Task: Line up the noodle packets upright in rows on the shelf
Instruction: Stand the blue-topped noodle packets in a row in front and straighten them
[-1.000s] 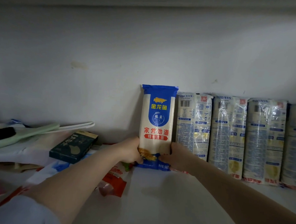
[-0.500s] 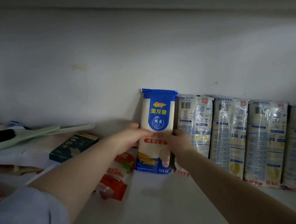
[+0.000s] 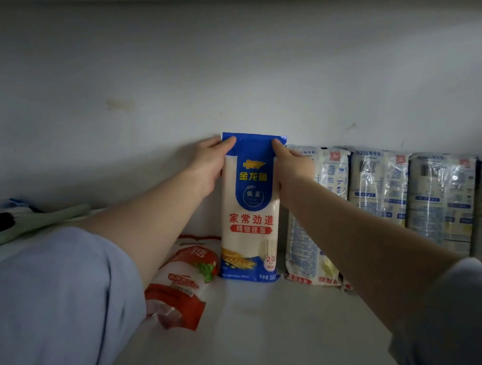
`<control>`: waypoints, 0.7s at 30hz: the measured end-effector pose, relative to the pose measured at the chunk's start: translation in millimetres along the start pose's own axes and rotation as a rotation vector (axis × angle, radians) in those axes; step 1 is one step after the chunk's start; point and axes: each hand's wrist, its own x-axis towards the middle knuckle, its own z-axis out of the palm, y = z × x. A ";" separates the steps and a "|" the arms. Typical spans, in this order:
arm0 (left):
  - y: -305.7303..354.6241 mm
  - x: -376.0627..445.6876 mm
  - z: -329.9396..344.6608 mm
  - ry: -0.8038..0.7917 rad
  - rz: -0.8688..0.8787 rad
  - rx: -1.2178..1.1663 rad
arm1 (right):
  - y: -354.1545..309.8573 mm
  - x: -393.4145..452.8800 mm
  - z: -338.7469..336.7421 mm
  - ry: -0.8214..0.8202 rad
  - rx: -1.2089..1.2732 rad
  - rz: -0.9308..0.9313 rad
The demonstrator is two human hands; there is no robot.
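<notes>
Standing upright at the row's left end, blue noodle packet (image 3: 251, 210) rests on shelf (image 3: 282, 324), touching wall. Left hand (image 3: 207, 163) and right hand (image 3: 289, 168) pinch its top corners. Risk: letting go unevenly could topple it onto red pouch (image 3: 184, 280).

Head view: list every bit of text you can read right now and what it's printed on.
Blue noodle packet: "金龙鱼"
"低盐"
"家常劲道"
"精细挂面"
"2.0"
"500", cut off at the edge
Red and white bag: "糖"; remainder blurred
Pale packets: print too blurred to read
</notes>
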 end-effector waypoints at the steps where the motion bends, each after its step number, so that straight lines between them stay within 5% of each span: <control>1: 1.4 1.2 -0.9 0.014 0.009 0.007 | -1.0 1.5 0.0 0.013 0.003 -0.002; 10: -3.3 3.8 7.3 0.197 0.021 -0.054 | 0.9 11.3 3.3 0.091 -0.007 -0.032; 16: -6.2 -6.3 -7.7 -0.046 -0.037 0.036 | -2.0 10.5 0.1 -0.072 0.038 0.046; 21: 13.7 -7.7 -13.5 -0.073 0.009 0.035 | -6.1 13.3 -11.4 -0.152 0.064 0.002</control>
